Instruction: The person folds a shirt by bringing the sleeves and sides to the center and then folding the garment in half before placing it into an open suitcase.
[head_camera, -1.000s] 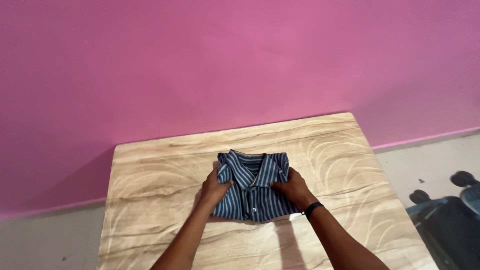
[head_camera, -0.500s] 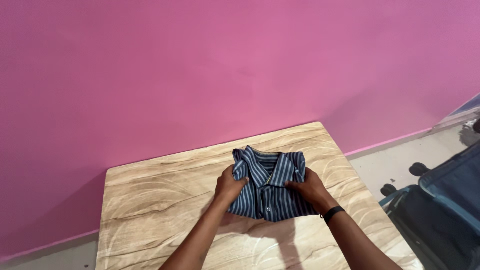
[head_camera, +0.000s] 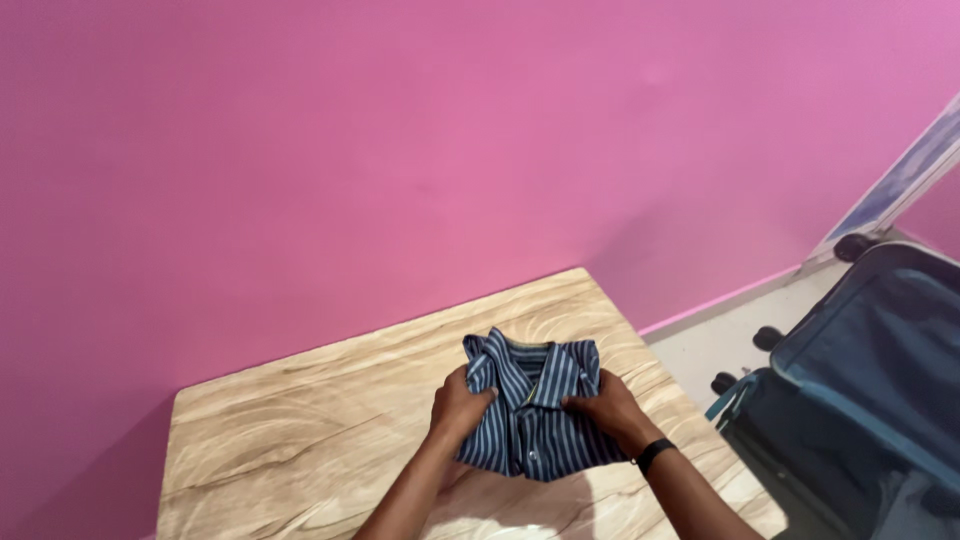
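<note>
A folded blue striped shirt (head_camera: 530, 415) with its collar up lies on the light wooden table (head_camera: 290, 440), toward the right end. My left hand (head_camera: 458, 408) grips the shirt's left side just below the collar. My right hand (head_camera: 607, 408), with a black band on its wrist, grips the shirt's right side. Both hands have their fingers curled into the cloth, and the shirt looks slightly raised off the table top.
A pink wall (head_camera: 400, 150) runs behind the table. An open dark blue suitcase (head_camera: 870, 390) on wheels lies on the floor to the right of the table. A pale floor strip (head_camera: 715, 345) shows between table and suitcase.
The view has swung to the right, bringing the open suitcase into sight. My hands keep hold of the folded shirt, which has shifted slightly toward the table's right end.
</note>
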